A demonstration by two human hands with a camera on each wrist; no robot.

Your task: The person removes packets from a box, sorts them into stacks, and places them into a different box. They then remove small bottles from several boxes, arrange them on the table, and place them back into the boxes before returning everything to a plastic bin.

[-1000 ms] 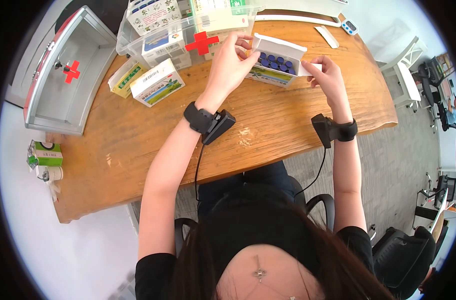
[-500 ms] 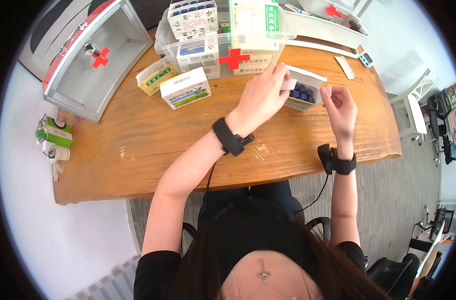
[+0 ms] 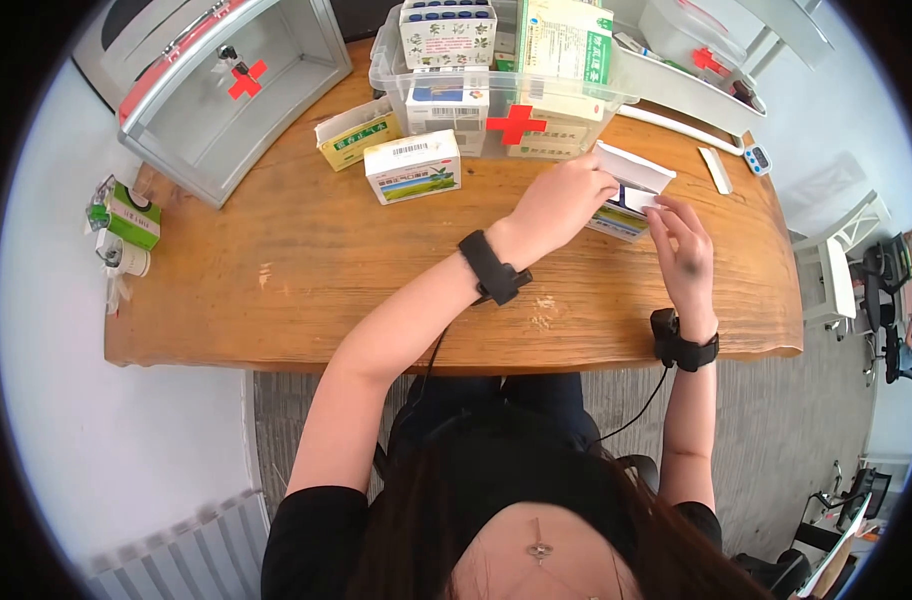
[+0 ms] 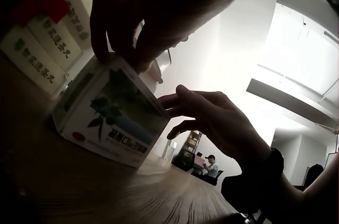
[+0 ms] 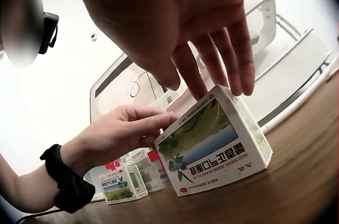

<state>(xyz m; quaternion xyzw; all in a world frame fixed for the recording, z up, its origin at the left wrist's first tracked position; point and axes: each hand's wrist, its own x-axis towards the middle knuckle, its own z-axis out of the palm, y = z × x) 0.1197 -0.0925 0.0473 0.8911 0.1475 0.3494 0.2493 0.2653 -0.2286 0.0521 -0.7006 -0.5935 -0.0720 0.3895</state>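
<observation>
Head view: both hands, left and right, fingers straight, press box flaps; 12 o'clock flap next needs tucking.

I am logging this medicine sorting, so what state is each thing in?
Medicine box: on the table, top flap being pressed shut.
Left hand: fingers on the flap.
Right hand: fingers at the box's end.
Clear bin: open, full of boxes.
Metal case: open, lying on the table.
</observation>
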